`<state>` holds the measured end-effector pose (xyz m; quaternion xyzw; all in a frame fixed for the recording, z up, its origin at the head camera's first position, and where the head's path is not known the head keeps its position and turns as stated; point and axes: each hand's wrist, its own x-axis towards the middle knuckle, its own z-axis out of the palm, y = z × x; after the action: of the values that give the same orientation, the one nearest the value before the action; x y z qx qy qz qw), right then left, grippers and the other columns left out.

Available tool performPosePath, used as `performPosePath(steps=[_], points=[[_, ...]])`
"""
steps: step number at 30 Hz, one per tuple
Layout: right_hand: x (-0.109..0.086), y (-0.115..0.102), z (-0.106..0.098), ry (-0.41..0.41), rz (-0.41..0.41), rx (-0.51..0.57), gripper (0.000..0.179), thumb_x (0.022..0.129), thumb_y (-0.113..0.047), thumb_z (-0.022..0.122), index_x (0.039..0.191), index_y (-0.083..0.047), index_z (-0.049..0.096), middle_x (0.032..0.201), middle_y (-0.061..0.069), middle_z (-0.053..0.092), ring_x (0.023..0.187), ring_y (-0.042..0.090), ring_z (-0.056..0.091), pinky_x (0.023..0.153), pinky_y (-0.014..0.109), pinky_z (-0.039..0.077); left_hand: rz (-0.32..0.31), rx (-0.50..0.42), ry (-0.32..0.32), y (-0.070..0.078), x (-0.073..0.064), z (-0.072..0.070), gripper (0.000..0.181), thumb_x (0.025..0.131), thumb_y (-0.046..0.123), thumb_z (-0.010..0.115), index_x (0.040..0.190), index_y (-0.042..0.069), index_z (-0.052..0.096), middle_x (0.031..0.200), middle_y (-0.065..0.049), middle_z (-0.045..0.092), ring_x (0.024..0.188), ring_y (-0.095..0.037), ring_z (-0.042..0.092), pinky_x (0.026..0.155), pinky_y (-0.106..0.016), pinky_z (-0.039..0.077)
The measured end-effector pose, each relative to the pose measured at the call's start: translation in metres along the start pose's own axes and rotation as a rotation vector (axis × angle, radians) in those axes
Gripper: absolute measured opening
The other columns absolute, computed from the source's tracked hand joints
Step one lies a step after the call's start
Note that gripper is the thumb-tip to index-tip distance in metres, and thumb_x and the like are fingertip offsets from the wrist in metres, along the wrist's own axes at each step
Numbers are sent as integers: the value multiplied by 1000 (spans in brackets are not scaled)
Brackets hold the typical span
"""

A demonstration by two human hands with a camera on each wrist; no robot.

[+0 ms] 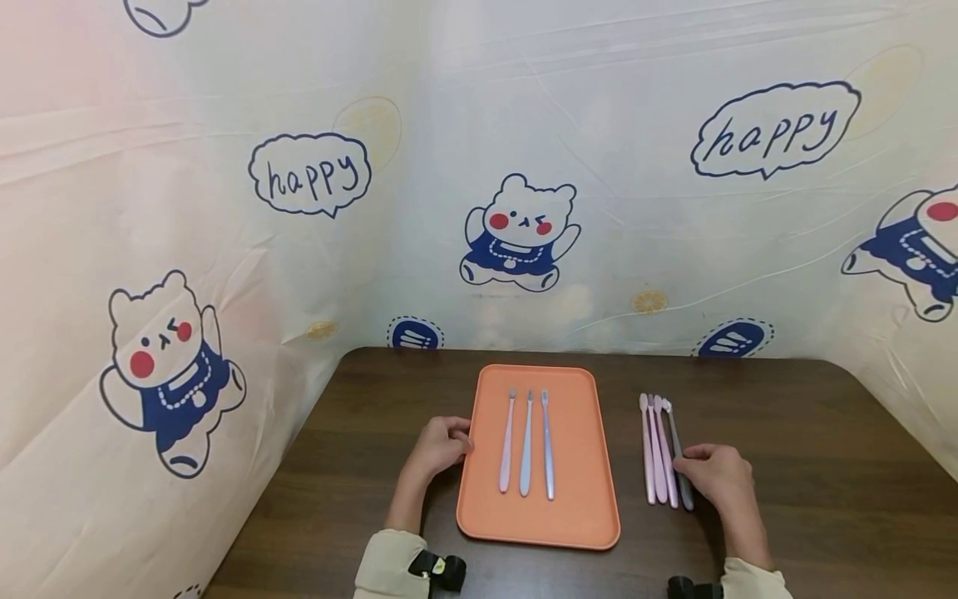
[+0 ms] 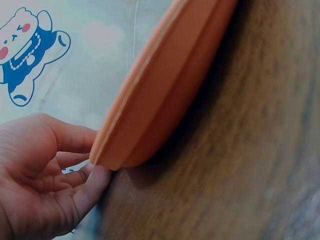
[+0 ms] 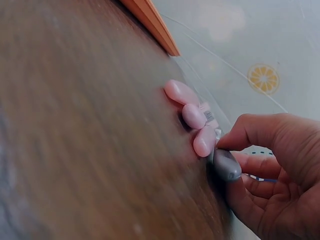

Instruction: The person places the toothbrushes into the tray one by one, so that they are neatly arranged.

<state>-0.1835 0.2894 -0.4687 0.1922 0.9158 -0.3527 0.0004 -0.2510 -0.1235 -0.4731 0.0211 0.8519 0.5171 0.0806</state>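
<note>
An orange tray (image 1: 584,499) lies on the table, and my left hand (image 1: 437,448) pinches its left rim between thumb and fingers. In the left wrist view the fingertips meet the tray's outer edge (image 2: 150,100). On the tray, a pink toothbrush (image 1: 506,453), a light blue toothbrush (image 1: 526,457) and a darker blue toothbrush (image 1: 549,457) lie side by side, heads away from me. Right of the tray, my right hand (image 1: 720,476) pinches the handle of a dark grey toothbrush (image 3: 227,166). Three pink toothbrushes (image 1: 659,457) lie close along its left side.
The dark wooden table (image 1: 359,516) extends on both sides of the tray. Behind it hangs a pale curtain (image 1: 419,249) printed with bears and the word "happy". Each wrist wears a black camera; the left wrist's camera (image 1: 449,574) is near the tray's front corner.
</note>
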Motion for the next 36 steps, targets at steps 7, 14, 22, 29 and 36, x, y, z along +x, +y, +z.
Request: performPosePath(steps=[7, 14, 22, 29, 36], points=[[0, 2, -2, 3, -22, 8, 40, 85, -32, 73, 105, 3, 75, 106, 25, 74, 97, 41, 64, 71, 37, 49, 3, 6, 0, -1, 0, 0, 41, 84, -5, 66, 124, -10, 66, 87, -14, 68, 72, -13, 60, 67, -30, 57], [-1, 3, -4, -34, 9, 134, 45, 86, -27, 71, 116, 8, 71, 78, 7, 77, 69, 9, 65, 64, 25, 48, 6, 16, 3, 0, 0, -1, 41, 83, -4, 66, 124, -9, 66, 88, -13, 68, 72, -13, 60, 66, -29, 57], [-1, 5, -3, -120, 35, 367, 50, 92, -15, 67, 128, 19, 57, 117, 33, 66, 75, 4, 66, 67, 21, 58, 3, 15, 2, 0, 0, -1, 40, 83, -4, 66, 123, -9, 66, 88, -13, 68, 72, -13, 60, 66, -29, 57], [0, 6, -3, -161, 54, 500, 56, 94, -8, 65, 136, 23, 47, 98, 7, 71, 76, -1, 63, 69, 20, 59, -14, 5, 0, -1, 1, 0, 40, 84, -3, 67, 124, -8, 67, 87, -12, 67, 73, -13, 60, 67, -29, 57], [-1, 3, -6, -191, 66, 584, 57, 95, -8, 63, 139, 23, 43, 91, -6, 72, 77, -5, 64, 70, 19, 58, -13, 13, 1, -2, 2, -1, 40, 84, -3, 67, 124, -8, 66, 85, -10, 65, 72, -13, 59, 66, -29, 57]])
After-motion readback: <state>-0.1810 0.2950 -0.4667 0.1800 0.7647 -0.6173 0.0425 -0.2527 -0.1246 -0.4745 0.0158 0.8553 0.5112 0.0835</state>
